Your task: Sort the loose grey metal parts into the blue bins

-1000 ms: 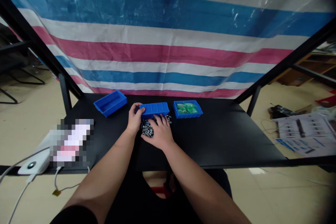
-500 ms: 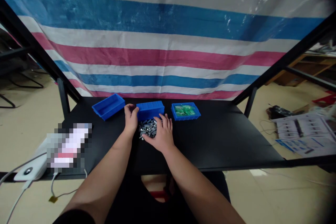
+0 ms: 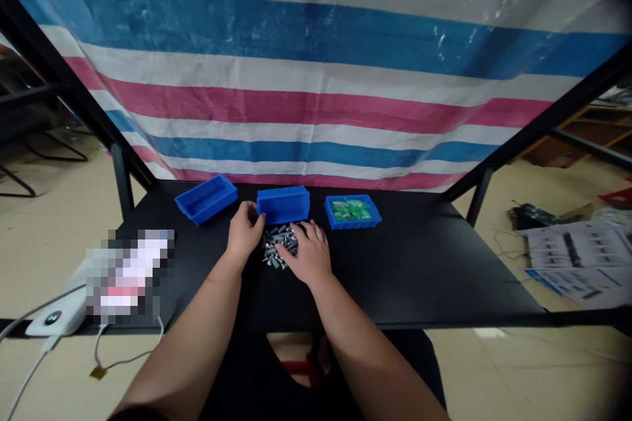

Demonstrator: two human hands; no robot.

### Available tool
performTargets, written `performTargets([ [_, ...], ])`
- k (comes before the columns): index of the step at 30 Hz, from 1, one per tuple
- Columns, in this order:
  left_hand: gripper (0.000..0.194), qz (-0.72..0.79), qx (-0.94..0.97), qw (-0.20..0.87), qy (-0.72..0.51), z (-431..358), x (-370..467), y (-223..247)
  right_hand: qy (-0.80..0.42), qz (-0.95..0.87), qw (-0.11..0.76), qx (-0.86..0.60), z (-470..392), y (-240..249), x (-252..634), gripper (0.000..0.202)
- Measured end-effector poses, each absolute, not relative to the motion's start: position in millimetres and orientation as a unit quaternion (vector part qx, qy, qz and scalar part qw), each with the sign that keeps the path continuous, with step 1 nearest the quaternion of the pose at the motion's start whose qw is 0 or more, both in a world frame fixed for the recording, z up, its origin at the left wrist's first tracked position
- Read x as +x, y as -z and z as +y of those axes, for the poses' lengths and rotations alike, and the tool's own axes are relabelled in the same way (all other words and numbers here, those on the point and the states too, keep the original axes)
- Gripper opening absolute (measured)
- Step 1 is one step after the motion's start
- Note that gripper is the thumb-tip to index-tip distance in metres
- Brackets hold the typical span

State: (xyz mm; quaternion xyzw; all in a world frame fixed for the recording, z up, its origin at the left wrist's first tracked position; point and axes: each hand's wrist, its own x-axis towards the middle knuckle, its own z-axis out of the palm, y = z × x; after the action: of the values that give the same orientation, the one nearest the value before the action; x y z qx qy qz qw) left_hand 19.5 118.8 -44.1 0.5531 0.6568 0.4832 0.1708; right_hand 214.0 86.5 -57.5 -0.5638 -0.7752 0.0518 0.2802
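Right fingers at metal pieces (less covered now).

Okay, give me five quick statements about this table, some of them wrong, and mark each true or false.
1. The left hand is at the left end of the middle blue bin. True.
2. The small grey pieces fill the left blue bin. False: they lie on the black table.
3. The right hand is beside those pieces. True.
4. The green packets are in the middle bin. False: they are in the right blue bin.
5. A striped sheet hangs behind the bins. True.
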Motion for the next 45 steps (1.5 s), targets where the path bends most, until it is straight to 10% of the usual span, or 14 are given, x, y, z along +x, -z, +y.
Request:
performTargets([
  [5,0.046,0.612,0.483,0.209,-0.590,136,12,56,-0.080,-0.782,0.325,-0.526,86,52,221,0.050],
  [18,0.034,0.585,0.590,0.223,-0.510,138,14,59,-0.085,-0.699,0.508,-0.495,91,44,238,0.011],
  [37,0.019,0.568,0.507,0.144,-0.632,107,31,26,-0.115,-0.613,0.588,-0.515,102,51,247,0.013],
  [41,0.021,0.435,0.529,0.365,-0.631,30,63,4,-0.218,-0.613,0.591,-0.477,69,29,237,0.024],
  [45,0.032,0.319,0.625,0.565,-0.435,-48,92,13,-0.601,-0.676,0.382,-0.190,-9,9,202,0.049],
])
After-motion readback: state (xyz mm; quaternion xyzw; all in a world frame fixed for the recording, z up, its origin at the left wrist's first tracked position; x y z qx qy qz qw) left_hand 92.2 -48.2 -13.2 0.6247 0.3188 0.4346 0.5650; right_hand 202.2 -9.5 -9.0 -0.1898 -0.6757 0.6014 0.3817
